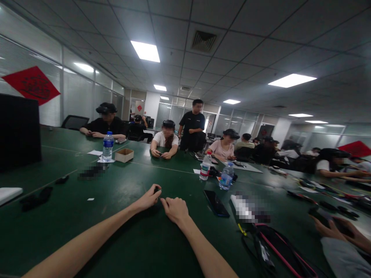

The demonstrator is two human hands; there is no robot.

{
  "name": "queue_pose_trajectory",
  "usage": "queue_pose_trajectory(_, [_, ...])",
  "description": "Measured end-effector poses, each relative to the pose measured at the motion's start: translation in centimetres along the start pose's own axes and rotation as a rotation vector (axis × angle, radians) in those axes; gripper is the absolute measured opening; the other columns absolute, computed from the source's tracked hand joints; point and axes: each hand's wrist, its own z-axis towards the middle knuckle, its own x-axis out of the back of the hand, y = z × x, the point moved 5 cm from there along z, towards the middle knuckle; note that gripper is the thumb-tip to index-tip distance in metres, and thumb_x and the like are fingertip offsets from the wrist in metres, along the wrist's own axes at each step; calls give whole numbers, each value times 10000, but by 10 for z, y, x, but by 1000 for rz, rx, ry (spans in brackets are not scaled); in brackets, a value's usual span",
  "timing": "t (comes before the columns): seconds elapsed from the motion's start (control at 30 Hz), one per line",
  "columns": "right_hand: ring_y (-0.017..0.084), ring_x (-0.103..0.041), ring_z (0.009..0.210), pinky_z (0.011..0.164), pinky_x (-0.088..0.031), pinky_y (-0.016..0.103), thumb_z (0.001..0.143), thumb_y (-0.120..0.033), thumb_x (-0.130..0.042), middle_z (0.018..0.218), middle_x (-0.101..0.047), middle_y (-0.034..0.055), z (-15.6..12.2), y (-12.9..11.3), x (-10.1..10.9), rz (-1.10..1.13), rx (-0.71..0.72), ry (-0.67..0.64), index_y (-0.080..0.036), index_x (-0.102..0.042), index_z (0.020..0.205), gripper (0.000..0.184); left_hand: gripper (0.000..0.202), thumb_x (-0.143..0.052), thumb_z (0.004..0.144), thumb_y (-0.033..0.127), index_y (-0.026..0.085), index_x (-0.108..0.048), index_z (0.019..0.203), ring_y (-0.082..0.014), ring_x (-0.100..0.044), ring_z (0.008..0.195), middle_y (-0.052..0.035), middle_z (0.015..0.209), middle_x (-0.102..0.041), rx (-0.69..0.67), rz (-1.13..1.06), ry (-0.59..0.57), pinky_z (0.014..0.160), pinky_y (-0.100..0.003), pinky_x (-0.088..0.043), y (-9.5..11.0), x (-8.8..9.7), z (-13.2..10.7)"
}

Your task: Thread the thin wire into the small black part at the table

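Between the thumb and fingers of my left hand [148,198] is a small black object [157,189], of which only a bit shows; its kind is unclear. My left hand rests over the green table, closed. Just to its right, a small gap apart, my right hand [175,209] lies with its fingers curled under and its thumb side towards the left hand. Whatever is under those curled fingers is hidden. A black phone [216,203] lies flat on the table to the right of my right hand.
Two water bottles, one red-capped [205,166] and one blue-capped [226,177], stand beyond the phone. Another bottle [108,147] and a cardboard box [124,155] are further left. Cables and a black-and-pink strap [278,247] lie at right, near another person's hands [333,227]. People sit across.
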Motion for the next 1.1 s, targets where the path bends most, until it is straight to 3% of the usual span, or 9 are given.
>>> queue_pose_trajectory(0.43, [231, -658, 818, 728, -453, 338, 936, -588, -113, 924, -691, 132, 5, 2, -9, 1, -84, 22, -205, -678, 950, 684, 453, -382, 852, 531, 220, -297, 1170, -65, -269, 424, 114, 543, -319, 19, -31, 8, 407, -167, -205, -3, -2, 3])
queue_pose_trajectory(0.63, [222, -655, 857, 752, -453, 331, 958, -539, -110, 976, -687, 129, 11, 23, -6, 115, -264, 33, -202, -665, 1039, 655, 430, -447, 839, 476, 200, -350, 1153, -70, -345, 470, 94, 576, -357, -6, -5, -6, 436, -171, -249, 3, -4, -1])
queue_pose_trajectory(0.8, [222, -656, 805, 715, -455, 339, 942, -583, -116, 937, -688, 114, 10, 22, -10, 117, -203, 50, -221, -671, 969, 663, 442, -401, 848, 462, 250, -271, 1213, -52, -276, 398, 111, 567, -317, 137, -71, 11, 398, -148, -163, -4, 2, 0])
queue_pose_trajectory(1.1, [186, -645, 742, 676, -437, 295, 945, -578, -123, 868, -684, 81, 6, 18, -13, 108, -144, 78, -232, -646, 914, 628, 483, -438, 761, 297, 304, -204, 1184, -37, -280, 393, 115, 602, -315, 148, -144, 50, 404, -126, -153, -14, 5, 4])
